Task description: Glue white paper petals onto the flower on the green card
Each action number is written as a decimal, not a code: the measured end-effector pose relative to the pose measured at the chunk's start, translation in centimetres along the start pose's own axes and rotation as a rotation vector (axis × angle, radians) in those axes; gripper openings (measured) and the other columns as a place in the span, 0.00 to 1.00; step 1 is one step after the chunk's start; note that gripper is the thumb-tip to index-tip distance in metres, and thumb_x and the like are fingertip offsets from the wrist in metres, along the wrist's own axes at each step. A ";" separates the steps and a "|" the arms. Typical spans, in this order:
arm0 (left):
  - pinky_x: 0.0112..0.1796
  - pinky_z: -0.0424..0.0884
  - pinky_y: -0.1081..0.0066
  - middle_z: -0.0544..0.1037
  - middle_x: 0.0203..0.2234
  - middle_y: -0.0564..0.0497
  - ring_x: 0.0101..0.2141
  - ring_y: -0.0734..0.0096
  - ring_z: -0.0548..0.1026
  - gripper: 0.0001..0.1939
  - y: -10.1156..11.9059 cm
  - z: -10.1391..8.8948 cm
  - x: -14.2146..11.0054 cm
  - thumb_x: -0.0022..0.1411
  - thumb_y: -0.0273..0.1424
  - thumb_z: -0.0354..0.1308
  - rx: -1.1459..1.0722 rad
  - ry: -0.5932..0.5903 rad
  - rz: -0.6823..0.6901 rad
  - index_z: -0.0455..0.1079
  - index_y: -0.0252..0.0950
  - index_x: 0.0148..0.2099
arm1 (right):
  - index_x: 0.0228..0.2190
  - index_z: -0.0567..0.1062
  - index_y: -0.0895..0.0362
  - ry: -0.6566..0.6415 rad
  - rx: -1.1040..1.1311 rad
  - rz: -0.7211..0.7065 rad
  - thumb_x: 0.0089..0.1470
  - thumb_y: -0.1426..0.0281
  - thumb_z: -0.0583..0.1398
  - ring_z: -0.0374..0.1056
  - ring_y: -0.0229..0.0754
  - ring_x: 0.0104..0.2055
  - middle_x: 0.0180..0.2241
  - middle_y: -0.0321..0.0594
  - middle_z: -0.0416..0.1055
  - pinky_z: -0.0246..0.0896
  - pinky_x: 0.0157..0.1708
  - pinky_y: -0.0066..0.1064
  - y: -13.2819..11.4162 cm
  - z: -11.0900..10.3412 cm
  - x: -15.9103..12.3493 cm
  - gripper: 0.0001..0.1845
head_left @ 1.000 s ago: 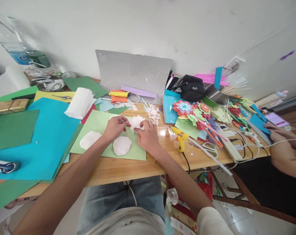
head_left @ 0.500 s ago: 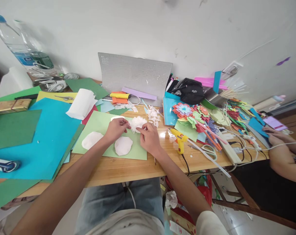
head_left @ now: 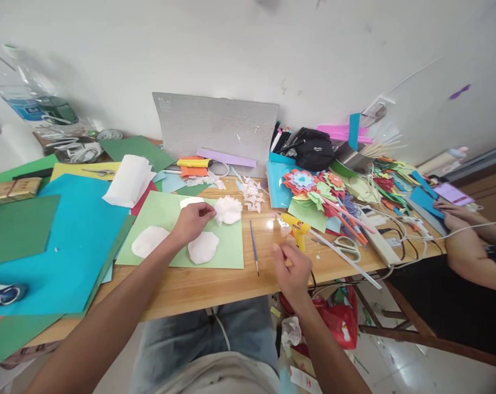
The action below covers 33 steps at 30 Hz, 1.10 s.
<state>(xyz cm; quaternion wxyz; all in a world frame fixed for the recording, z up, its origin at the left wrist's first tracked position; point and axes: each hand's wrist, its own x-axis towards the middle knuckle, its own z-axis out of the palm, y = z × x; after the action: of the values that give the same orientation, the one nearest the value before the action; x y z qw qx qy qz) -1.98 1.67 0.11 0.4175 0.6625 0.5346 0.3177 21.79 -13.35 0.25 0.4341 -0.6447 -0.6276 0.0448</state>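
Note:
My left hand [head_left: 195, 221] is over the light green sheet [head_left: 178, 261], thumb and fingers pinched at the left edge of a crumpled white tissue-paper flower [head_left: 228, 210]. Around that hand lie rounded white tissue pieces: one to the left [head_left: 150, 241], one below [head_left: 203, 247], and one partly hidden behind it [head_left: 190, 202]. My right hand [head_left: 292, 269] is off the sheet, fingers half curled and thumb apart, with nothing visible in it. Just beyond it lies a yellow glue gun [head_left: 296, 224]. A thin blue paintbrush [head_left: 254, 247] rests on the wood between sheet and right hand.
Torn tissue scraps [head_left: 252, 192] lie behind the sheet. Paper flowers [head_left: 303, 181], scissors [head_left: 346, 247] and a power strip [head_left: 381, 243] with cables are on the right. Coloured paper [head_left: 75, 241] and a tissue roll [head_left: 128, 180] are left. Another person's hands [head_left: 453, 214] are far right.
My right hand has left the tissue flower and moved right and towards me, near the glue gun, uncovering the paintbrush. My left hand stays at the flower. The whole view has shifted slightly.

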 end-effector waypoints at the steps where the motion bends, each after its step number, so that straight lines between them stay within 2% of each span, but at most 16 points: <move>1: 0.33 0.66 0.70 0.78 0.28 0.51 0.30 0.67 0.72 0.12 0.1 0.0 0.0 0.55 0.41 0.57 0.030 0.004 0.013 0.73 0.39 0.31 | 0.19 0.65 0.54 0.054 -0.008 0.032 0.59 0.67 0.55 0.58 0.38 0.25 0.21 0.34 0.61 0.56 0.29 0.31 0.7 -1.0 -1.2 0.17; 4: 0.35 0.66 0.69 0.78 0.28 0.51 0.31 0.66 0.72 0.12 0.6 -0.1 0.2 0.56 0.42 0.57 0.099 0.012 0.066 0.73 0.39 0.31 | 0.26 0.70 0.55 0.296 -0.097 0.153 0.57 0.64 0.57 0.62 0.41 0.29 0.26 0.38 0.66 0.59 0.33 0.34 3.2 -3.3 -3.2 0.10; 6: 0.36 0.66 0.68 0.78 0.29 0.50 0.32 0.65 0.72 0.12 1.2 -0.1 0.4 0.56 0.41 0.56 0.139 0.007 0.113 0.73 0.39 0.31 | 0.35 0.72 0.57 0.342 -0.193 0.237 0.54 0.60 0.59 0.64 0.44 0.33 0.32 0.42 0.69 0.61 0.36 0.37 5.0 -4.1 -3.0 0.13; 8: 0.37 0.66 0.68 0.77 0.31 0.50 0.33 0.64 0.72 0.11 1.8 0.0 0.7 0.57 0.41 0.55 0.185 -0.005 0.154 0.73 0.39 0.31 | 0.44 0.72 0.59 0.271 -0.227 0.292 0.51 0.57 0.61 0.65 0.47 0.38 0.38 0.47 0.71 0.62 0.39 0.39 6.5 -4.4 -1.8 0.23; 10: 0.37 0.65 0.67 0.77 0.33 0.49 0.33 0.64 0.72 0.11 2.2 0.1 1.0 0.58 0.40 0.54 0.245 -0.012 0.190 0.73 0.39 0.32 | 0.47 0.72 0.59 0.149 -0.212 0.309 0.49 0.54 0.62 0.66 0.48 0.39 0.39 0.48 0.72 0.62 0.40 0.40 7.3 -4.1 -0.1 0.29; 14: 0.36 0.65 0.65 0.74 0.34 0.47 0.34 0.62 0.72 0.12 2.4 0.5 1.2 0.60 0.38 0.52 0.357 -0.012 0.221 0.74 0.39 0.33 | 0.38 0.77 0.59 -0.031 -0.173 0.319 0.48 0.51 0.61 0.65 0.45 0.32 0.31 0.43 0.73 0.61 0.36 0.37 7.5 -2.8 2.6 0.25; 16: 0.37 0.66 0.64 0.73 0.33 0.46 0.36 0.60 0.71 0.12 2.3 0.7 1.1 0.60 0.37 0.52 0.386 -0.020 0.218 0.74 0.38 0.33 | 0.34 0.77 0.59 -0.052 -0.149 0.338 0.49 0.52 0.60 0.65 0.45 0.31 0.29 0.42 0.73 0.60 0.35 0.37 7.5 -2.2 3.4 0.23; 20: 0.43 0.65 0.60 0.71 0.32 0.45 0.41 0.55 0.68 0.11 2.7 1.6 0.9 0.60 0.35 0.53 0.462 -0.033 0.278 0.76 0.38 0.34 | 0.37 0.77 0.60 -0.056 -0.115 0.318 0.51 0.53 0.59 0.68 0.48 0.36 0.33 0.46 0.75 0.61 0.39 0.40 7.9 -1.8 4.0 0.23; 23: 0.45 0.64 0.59 0.71 0.35 0.44 0.43 0.54 0.66 0.10 3.1 2.2 1.5 0.60 0.31 0.53 0.511 -0.037 0.351 0.77 0.37 0.33 | 0.39 0.76 0.61 -0.017 -0.075 0.278 0.54 0.55 0.58 0.68 0.49 0.39 0.36 0.48 0.75 0.62 0.43 0.41 7.5 -1.9 4.1 0.22; 26: 0.45 0.64 0.58 0.71 0.35 0.43 0.43 0.54 0.64 0.10 2.8 2.5 2.5 0.60 0.29 0.54 0.544 -0.021 0.339 0.77 0.36 0.33 | 0.41 0.74 0.60 -0.012 0.036 0.260 0.54 0.56 0.58 0.69 0.48 0.41 0.38 0.47 0.75 0.62 0.45 0.41 5.7 -1.8 4.0 0.21; 30: 0.45 0.64 0.56 0.71 0.34 0.43 0.41 0.54 0.65 0.10 1.8 2.2 3.4 0.59 0.31 0.55 0.523 0.010 0.269 0.77 0.36 0.34 | 0.35 0.75 0.58 -0.200 0.293 0.320 0.55 0.56 0.58 0.70 0.45 0.36 0.34 0.43 0.75 0.65 0.40 0.36 2.6 -0.2 3.9 0.18; 33: 0.45 0.64 0.56 0.72 0.34 0.43 0.42 0.53 0.65 0.10 1.8 1.7 3.5 0.58 0.32 0.55 0.476 0.039 0.253 0.77 0.37 0.34 | 0.31 0.74 0.57 -0.325 0.350 0.303 0.56 0.56 0.57 0.69 0.43 0.32 0.29 0.39 0.74 0.64 0.36 0.33 0.8 1.5 4.3 0.16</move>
<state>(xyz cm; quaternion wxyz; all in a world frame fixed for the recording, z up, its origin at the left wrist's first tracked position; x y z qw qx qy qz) 1.06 4.60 0.85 0.1963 0.7974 0.5151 0.2454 22.42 -8.85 0.95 0.4209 -0.6308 -0.5681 0.3197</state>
